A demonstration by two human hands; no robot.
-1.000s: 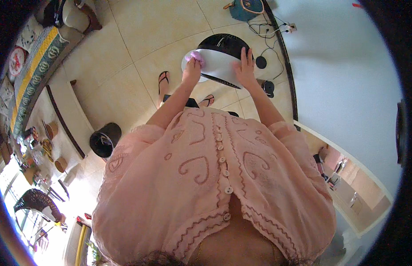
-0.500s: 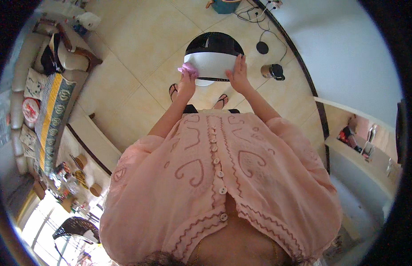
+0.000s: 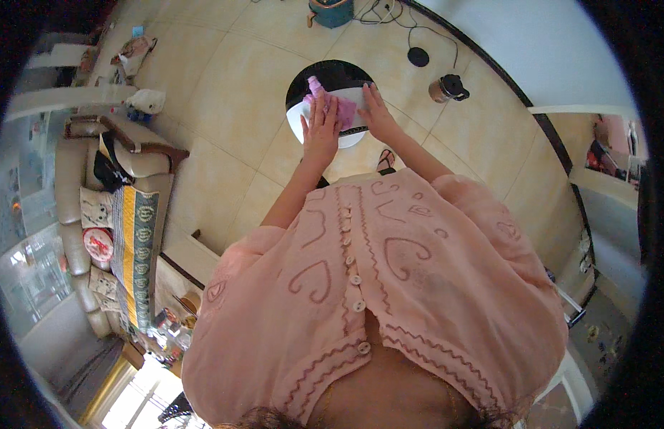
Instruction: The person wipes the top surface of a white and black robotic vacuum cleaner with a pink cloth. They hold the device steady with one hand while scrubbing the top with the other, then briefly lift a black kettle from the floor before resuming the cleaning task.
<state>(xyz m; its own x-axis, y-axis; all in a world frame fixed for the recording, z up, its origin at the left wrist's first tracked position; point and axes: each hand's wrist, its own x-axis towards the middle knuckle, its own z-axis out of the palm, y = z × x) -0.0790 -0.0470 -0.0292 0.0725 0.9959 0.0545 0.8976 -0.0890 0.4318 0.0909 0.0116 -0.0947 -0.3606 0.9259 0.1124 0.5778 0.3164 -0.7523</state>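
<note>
A rounded black-and-white appliance (image 3: 296, 118) stands on the floor in front of me, with a glossy black upper part and a white panel below it. I cannot tell its exact kind. My left hand (image 3: 321, 132) presses a crumpled pink cloth (image 3: 346, 111) against the white panel, fingers stretched over it. One end of the cloth sticks up past the fingertips onto the black part. At the panel's right edge rests my right hand (image 3: 378, 118), fingers extended and holding nothing. A sandalled foot (image 3: 385, 161) shows just below that hand.
To the right, a brown jug with a black lid and handle (image 3: 448, 88) stands on the tiles. Beyond it are a round black disc (image 3: 418, 57) and loose cables (image 3: 389, 11). A teal bucket (image 3: 330, 13) stands at the far side. A sofa (image 3: 75, 207) lines the left.
My left hand has moved the pink cloth from the appliance's left edge rightward onto its face. The right hand stays at the right edge. The whole view has shifted.
</note>
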